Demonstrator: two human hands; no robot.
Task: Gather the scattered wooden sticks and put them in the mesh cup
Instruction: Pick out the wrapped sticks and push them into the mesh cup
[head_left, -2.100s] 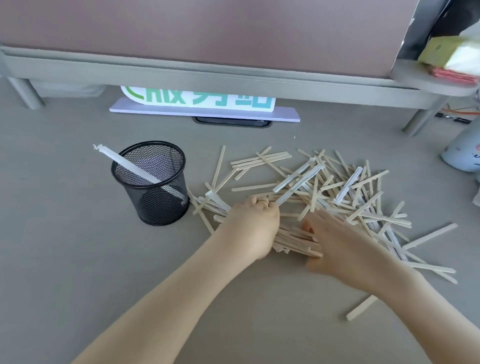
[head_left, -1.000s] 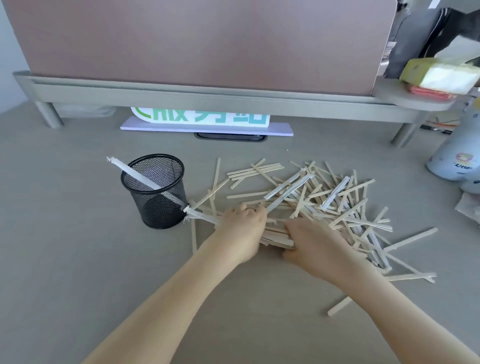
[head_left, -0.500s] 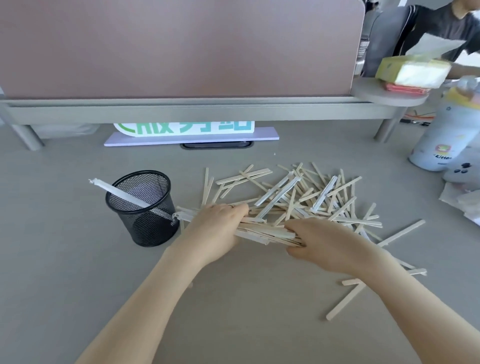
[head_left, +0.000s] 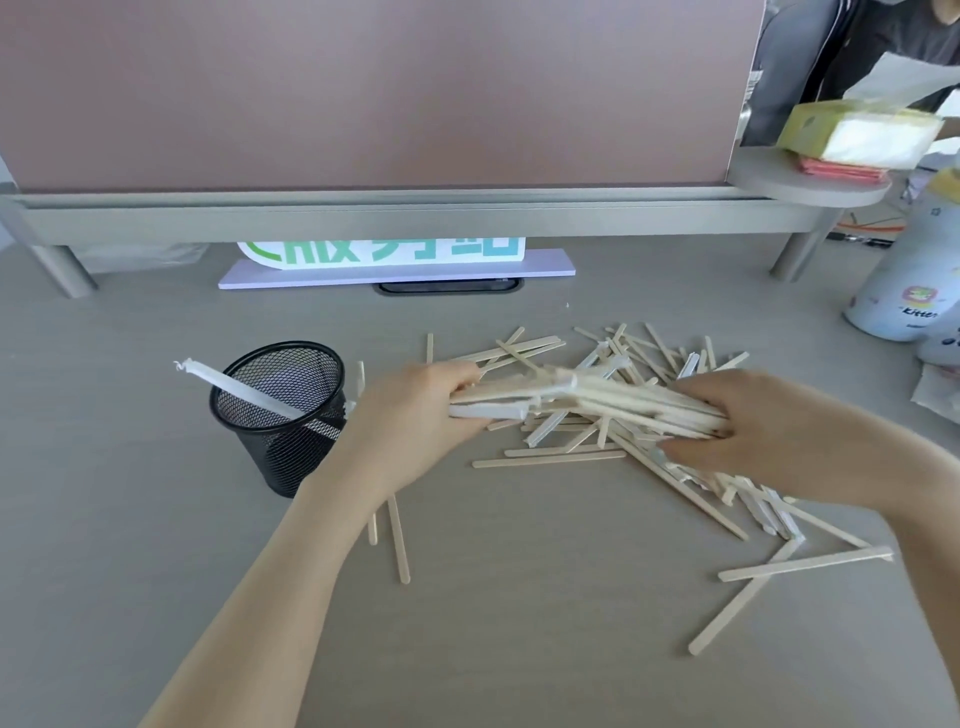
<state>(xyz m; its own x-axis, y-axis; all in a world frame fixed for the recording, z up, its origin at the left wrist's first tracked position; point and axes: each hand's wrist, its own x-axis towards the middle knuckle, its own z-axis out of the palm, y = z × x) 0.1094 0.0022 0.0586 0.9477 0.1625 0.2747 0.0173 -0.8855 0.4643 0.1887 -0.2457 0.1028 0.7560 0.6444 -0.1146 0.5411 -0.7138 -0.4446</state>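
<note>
A bundle of wooden sticks (head_left: 597, 397) is held level above the desk between both hands. My left hand (head_left: 410, 415) grips its left end and my right hand (head_left: 769, 421) grips its right end. Beneath and behind the bundle lies a scattered pile of loose sticks (head_left: 550, 457). A black mesh cup (head_left: 283, 415) stands just left of my left hand, with one white paper-wrapped stick (head_left: 234, 387) leaning out of it.
Stray sticks lie near the front right (head_left: 800, 564) and below my left wrist (head_left: 397, 540). A raised shelf (head_left: 415, 208) and a partition run along the back. A sign (head_left: 384, 254), a white bottle (head_left: 904, 291) and a tissue box (head_left: 857, 135) stand beyond.
Both hands closed on a bundle of sticks from the pile and lifted it off the desk. A few sticks were left behind below my left wrist.
</note>
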